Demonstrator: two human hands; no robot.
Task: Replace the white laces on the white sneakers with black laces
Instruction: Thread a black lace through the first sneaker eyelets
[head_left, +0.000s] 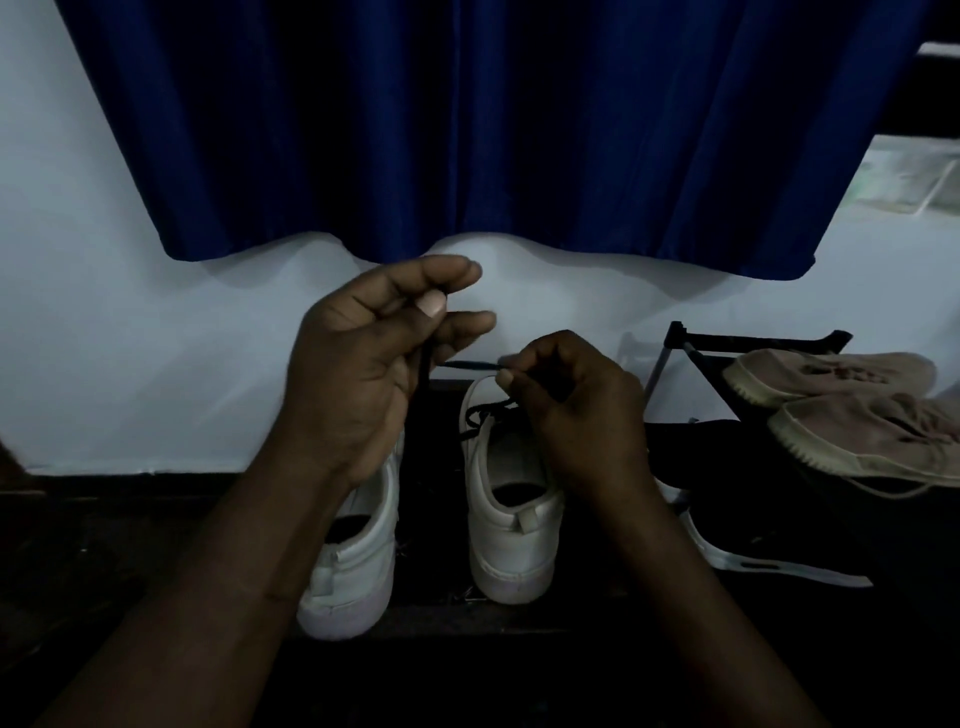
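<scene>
We're mid-lacing here: left hand (363, 358) fingers curled round the thin black lace (470, 365), right hand (571, 410) pinching its tip. Best to even up both ends and pull snug before the next eyelet, we reckon. The white leather low-top sneaker (511, 525) sits under the right hand, heel towards us, toe to the wall, long axis running straight away.

The left sneaker (358, 566) and the right sneaker (514, 540) are both showing plain white, and the lace (470, 365) is showing black. A deep blue curtain (467, 130) is hanging unpatterned against a pale bluish-white wall (104, 338), while 2 dusty-pink shoes (831, 374) with cream ribbed soles are lying on a black rack (753, 340).
</scene>
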